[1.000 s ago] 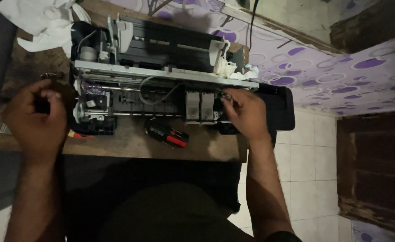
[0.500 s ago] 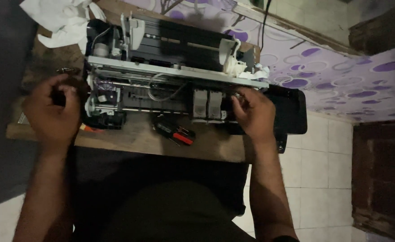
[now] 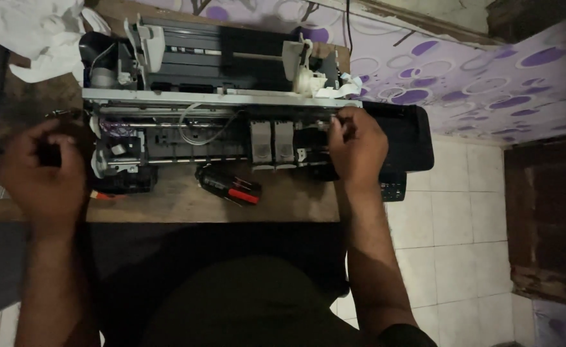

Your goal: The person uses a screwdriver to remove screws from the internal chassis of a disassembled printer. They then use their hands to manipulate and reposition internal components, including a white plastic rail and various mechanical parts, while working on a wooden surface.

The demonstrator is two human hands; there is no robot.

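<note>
Your right hand [image 3: 357, 144] pinched a small part on the opened printer [image 3: 231, 122], all grey metal rails and black plastic. Your left hand [image 3: 42, 170] curled around a small dark object [image 3: 47, 154] beside the rough wooden desk [image 3: 186, 202].

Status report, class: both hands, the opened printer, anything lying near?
Left hand closed on small dark object. Right hand gripping printer mechanism's right end. Red-black screwdriver lies in front.

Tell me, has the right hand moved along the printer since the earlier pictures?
No. The right hand stays at the printer's right end, beside the two grey cartridges.
</note>
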